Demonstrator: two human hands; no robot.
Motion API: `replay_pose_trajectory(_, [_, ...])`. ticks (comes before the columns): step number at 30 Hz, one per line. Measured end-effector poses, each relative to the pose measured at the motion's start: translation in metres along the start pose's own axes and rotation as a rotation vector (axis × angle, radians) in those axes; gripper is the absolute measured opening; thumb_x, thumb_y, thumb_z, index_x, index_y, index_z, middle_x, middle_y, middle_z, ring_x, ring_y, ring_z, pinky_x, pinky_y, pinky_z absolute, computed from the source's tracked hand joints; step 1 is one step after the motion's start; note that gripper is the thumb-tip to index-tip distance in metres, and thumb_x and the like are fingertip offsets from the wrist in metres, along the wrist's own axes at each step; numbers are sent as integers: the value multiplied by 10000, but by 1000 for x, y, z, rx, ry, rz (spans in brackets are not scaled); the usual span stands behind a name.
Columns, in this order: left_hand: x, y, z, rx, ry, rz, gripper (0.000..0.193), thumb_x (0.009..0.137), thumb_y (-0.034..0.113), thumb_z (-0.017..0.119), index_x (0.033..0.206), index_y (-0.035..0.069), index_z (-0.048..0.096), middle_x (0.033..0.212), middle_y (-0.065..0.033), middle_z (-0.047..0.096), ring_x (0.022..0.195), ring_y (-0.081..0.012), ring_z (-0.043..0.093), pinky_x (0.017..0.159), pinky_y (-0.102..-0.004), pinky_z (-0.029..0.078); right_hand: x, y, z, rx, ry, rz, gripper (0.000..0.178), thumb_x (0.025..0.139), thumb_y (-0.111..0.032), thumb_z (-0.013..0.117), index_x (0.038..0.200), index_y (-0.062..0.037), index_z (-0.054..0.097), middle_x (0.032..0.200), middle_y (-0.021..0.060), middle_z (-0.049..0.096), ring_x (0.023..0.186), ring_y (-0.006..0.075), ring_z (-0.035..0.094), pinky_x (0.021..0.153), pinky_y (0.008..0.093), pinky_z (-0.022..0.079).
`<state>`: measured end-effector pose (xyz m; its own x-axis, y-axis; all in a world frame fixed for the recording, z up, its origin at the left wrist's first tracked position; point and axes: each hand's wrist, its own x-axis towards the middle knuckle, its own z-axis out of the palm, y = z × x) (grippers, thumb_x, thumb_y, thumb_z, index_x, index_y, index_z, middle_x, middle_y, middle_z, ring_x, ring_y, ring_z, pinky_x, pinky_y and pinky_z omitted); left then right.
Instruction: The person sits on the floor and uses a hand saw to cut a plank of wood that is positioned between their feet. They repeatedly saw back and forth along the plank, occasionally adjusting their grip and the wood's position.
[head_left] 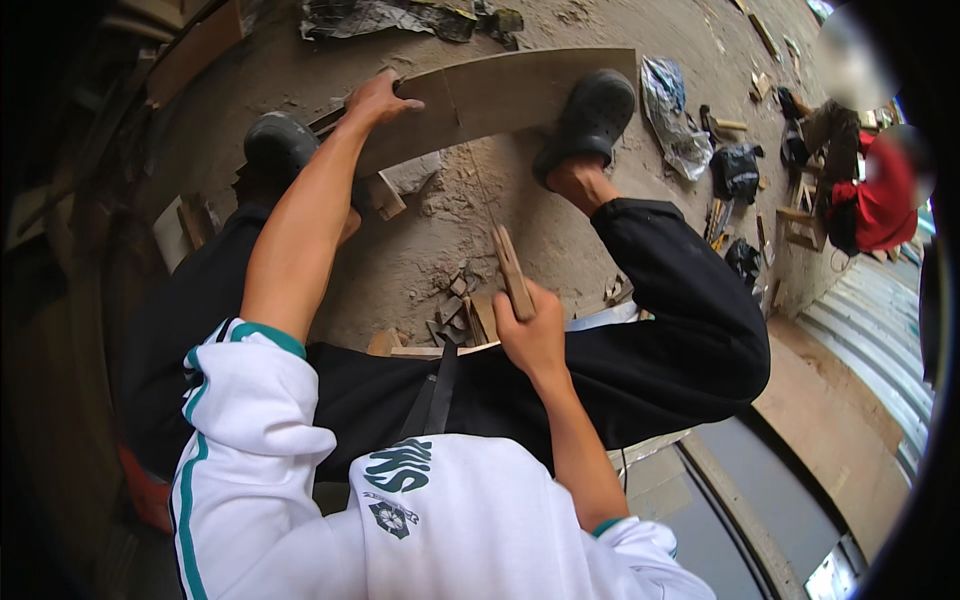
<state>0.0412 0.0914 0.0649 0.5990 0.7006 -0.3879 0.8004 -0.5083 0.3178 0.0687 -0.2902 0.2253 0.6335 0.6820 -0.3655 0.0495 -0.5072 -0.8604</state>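
A wide, thin wooden board (510,90) lies across the ground between my feet. My left hand (378,100) grips its far edge near the left shoe, with the thumb stretched out over the top face. In my right hand (535,330) is the wooden handle of a handsaw (510,268). The thin blade, seen nearly edge-on, points away from me toward the board and meets its near edge at a dark line across the face. My right dark clog (600,105) presses on the right end of the board; the left clog (283,145) is by its left end.
Small wood offcuts (460,300) lie on the dirt below my knees. Crumpled plastic (678,120) and black bags (737,170) litter the right side. A person in red (885,195) crouches at the far right, beside corrugated metal sheeting (870,320). Wood pieces (195,55) stand at upper left.
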Motion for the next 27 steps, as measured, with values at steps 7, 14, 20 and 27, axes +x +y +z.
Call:
replay_pose_trajectory(7, [0, 6, 7, 9, 57, 18, 800, 662, 594, 774, 1234, 70, 578, 1211, -180, 635, 1118, -354, 604, 925, -441, 478, 96, 8, 44, -125, 99, -106, 215, 790, -176, 610, 727, 27, 577, 626, 224, 562, 594, 365, 603, 599, 420, 470])
replay_pose_trajectory(14, [-7, 15, -5, 24, 40, 19, 796, 661, 571, 787, 1231, 57, 577, 1204, -194, 632, 1130, -353, 599, 928, -433, 476, 94, 25, 29, -64, 22, 35, 244, 763, -217, 639, 777, 27, 648, 723, 262, 633, 728, 443, 640, 712, 491, 518])
replay_pose_trajectory(20, [-1, 5, -4, 7, 27, -13, 808, 658, 559, 795, 1233, 38, 571, 1208, -209, 627, 1132, -359, 597, 935, -430, 473, 77, -1, 20, -91, 25, -49, 244, 764, -202, 635, 821, 34, 663, 745, 258, 641, 742, 444, 639, 715, 491, 517])
replay_pose_trajectory(27, [3, 9, 6, -26, 58, -7, 843, 649, 562, 798, 1254, 26, 560, 1240, -209, 612, 1155, -355, 585, 958, -426, 463, 118, 28, 37, -73, 43, -4, 201, 766, -181, 625, 774, 19, 652, 723, 264, 624, 701, 435, 637, 666, 484, 518])
